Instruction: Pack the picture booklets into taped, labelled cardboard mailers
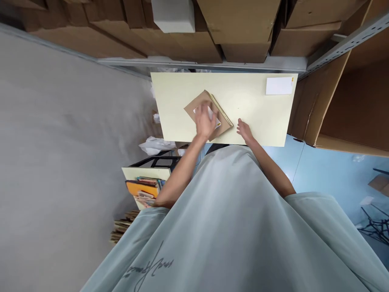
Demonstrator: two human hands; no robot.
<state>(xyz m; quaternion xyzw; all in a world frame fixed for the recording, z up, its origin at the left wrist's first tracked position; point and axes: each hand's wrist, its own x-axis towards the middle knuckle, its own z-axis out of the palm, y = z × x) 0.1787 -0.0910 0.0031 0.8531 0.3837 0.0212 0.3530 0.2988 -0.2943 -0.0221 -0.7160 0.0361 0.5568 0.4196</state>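
Observation:
A brown padded envelope lies tilted on the pale yellow table. My left hand is over it, blurred by motion, pressing on a white label or slip that sits on the envelope. My right hand rests on the table near the front edge, just right of the envelope, fingers loosely spread and holding nothing.
A white pad of labels lies at the table's far right corner. Cardboard boxes fill the shelving behind and to the right. A low cart with books and folders stands at my left, beside white plastic bags.

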